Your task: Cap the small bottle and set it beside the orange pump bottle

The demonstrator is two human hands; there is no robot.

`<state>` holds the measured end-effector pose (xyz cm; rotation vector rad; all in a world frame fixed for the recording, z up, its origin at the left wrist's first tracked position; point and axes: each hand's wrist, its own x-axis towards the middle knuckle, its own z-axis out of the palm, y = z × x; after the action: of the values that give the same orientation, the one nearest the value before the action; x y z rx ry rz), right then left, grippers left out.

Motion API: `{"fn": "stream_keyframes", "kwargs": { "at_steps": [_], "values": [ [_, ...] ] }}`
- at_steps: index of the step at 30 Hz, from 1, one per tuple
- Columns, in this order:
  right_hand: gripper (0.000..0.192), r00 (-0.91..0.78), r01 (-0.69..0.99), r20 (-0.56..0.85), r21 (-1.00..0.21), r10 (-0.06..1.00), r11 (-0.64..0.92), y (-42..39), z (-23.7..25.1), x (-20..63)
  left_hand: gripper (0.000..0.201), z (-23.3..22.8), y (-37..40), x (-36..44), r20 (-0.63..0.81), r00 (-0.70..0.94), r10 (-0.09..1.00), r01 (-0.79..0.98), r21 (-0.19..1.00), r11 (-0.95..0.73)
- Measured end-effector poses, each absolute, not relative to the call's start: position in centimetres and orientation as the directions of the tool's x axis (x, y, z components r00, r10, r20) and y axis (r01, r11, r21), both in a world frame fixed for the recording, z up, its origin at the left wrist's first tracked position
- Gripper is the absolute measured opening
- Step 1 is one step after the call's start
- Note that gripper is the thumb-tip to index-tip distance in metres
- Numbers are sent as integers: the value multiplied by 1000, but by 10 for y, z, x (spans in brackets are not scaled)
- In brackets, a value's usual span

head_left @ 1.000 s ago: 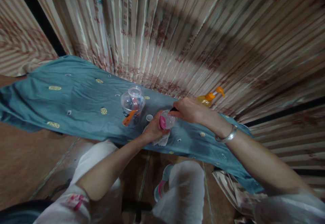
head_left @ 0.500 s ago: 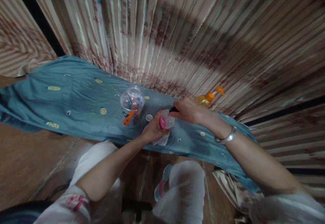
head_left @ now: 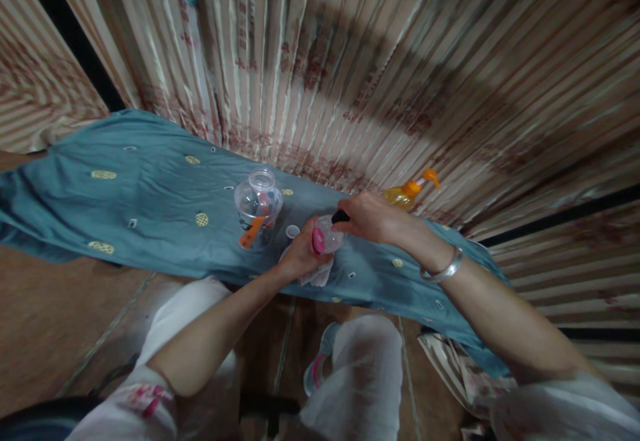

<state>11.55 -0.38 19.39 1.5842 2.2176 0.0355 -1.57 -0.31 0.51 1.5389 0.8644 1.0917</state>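
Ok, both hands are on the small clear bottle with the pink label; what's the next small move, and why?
Probably work the dark-handled tool a little deeper into the small bottle with the right hand. The left hand already grips the bottle over a white cloth, and the tool's tip sits at its mouth. What the tool is cannot be told.
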Motion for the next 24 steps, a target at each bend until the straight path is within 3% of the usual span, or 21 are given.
{"fn": "stream_keyframes", "kwargs": {
  "at_steps": [6, 11, 14, 18, 24],
  "values": [
    [51, -240, 896, -326, 287, 915, 337, -7, 198, 111, 75, 1, -1, -15, 227, 332, 915, -4, 971, -239],
    [51, -316, 904, -311, 188, 896, 384, -10, 199, 116, 76, 6, -3, -16, 211, 341, 916, -2, 975, -224],
    [40, -337, 898, -327, 172, 883, 406, -9, 200, 117, 76, 9, -3, -16, 205, 346, 916, 3, 976, -219],
    [25, -327, 893, -348, 189, 878, 408, -8, 200, 115, 77, 9, -3, -17, 188, 356, 915, 16, 978, -207],
    [31, -288, 888, -353, 250, 890, 386, -5, 198, 113, 77, 6, -3, -17, 183, 354, 917, 24, 978, -205]
  ]
}}
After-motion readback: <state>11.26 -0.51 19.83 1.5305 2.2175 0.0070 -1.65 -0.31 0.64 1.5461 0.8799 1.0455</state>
